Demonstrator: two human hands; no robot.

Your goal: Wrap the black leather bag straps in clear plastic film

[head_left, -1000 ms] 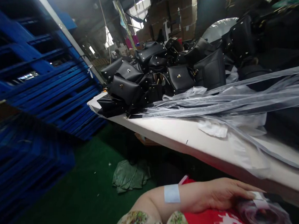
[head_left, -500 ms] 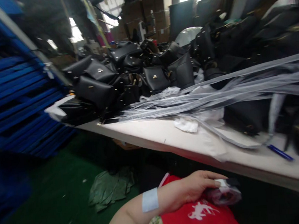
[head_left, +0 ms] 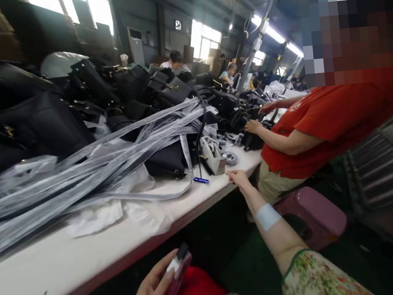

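My left hand (head_left: 153, 284) is closed around a small dark-pink object (head_left: 178, 277) with a white patch and a black end; I cannot make out its kind. It is held low, in front of red cloth (head_left: 198, 289). My right hand (head_left: 238, 179) reaches out to the table edge, fingers drawn together beside the front of a grey tape dispenser (head_left: 214, 157). Whether anything is pinched in them is too small to see. A roll of tape (head_left: 231, 158) lies behind the dispenser. A blue pen-like stick (head_left: 200, 180) lies to its left.
Long grey translucent strips (head_left: 115, 168) and black bags (head_left: 49, 119) are heaped on the white table (head_left: 28, 268). At right a co-worker in a red shirt (head_left: 321, 122) handles a black bag. A pink stool (head_left: 317, 215) stands below on the floor.
The view has swung right along the table. The right hand, earlier at the pink object, has moved out to the dispenser; the left hand now shows, holding that object.
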